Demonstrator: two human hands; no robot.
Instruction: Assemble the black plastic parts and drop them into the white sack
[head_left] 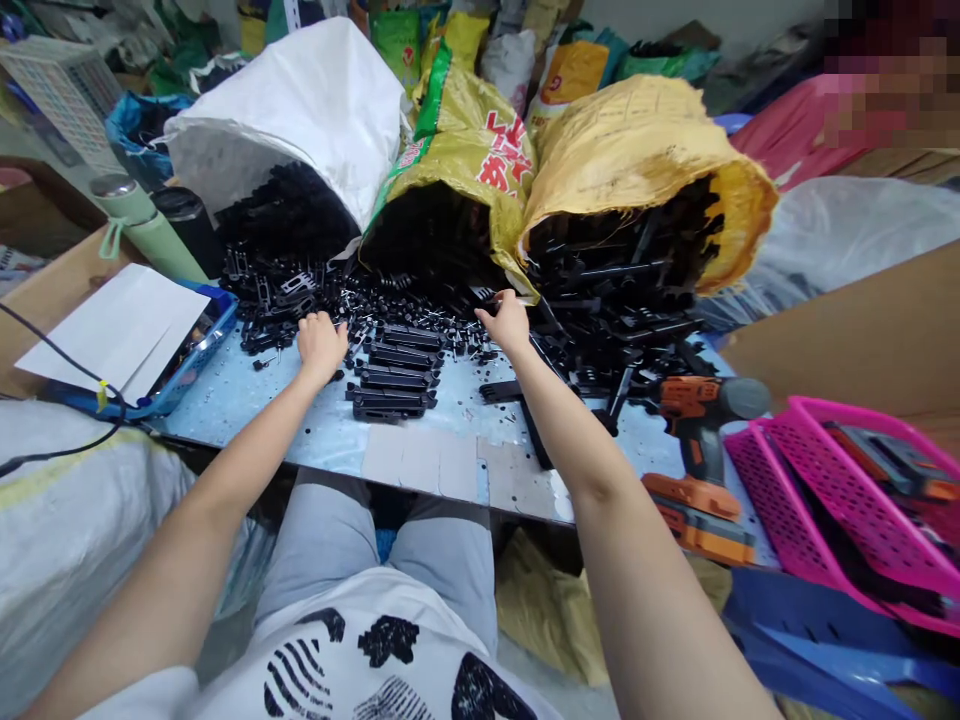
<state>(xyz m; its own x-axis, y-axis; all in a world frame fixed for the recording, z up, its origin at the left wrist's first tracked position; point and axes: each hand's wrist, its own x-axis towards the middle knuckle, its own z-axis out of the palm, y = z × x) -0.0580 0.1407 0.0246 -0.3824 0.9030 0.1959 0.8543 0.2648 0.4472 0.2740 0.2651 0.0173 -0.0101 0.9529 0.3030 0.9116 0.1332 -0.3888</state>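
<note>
My left hand (322,345) is at the pile of small black plastic parts (289,285) below the white sack (300,90). Its fingers are curled down, and whatever they hold is hidden. Beside it, several long black plastic pieces (394,380) lie in a stacked row on the blue tabletop (330,440). My right hand (510,325) reaches to the lower lip of the green-and-gold sack (457,150). Its thumb stands apart from the fingers, and I see nothing in it. Screws and small fittings (420,305) are scattered between my hands.
A yellow sack (645,140) spills long black parts (615,290) at the right. An orange cordless drill (701,450) stands near a pink basket (862,500). At left are a blue tray (206,345) with papers (112,330) and a green bottle (146,230).
</note>
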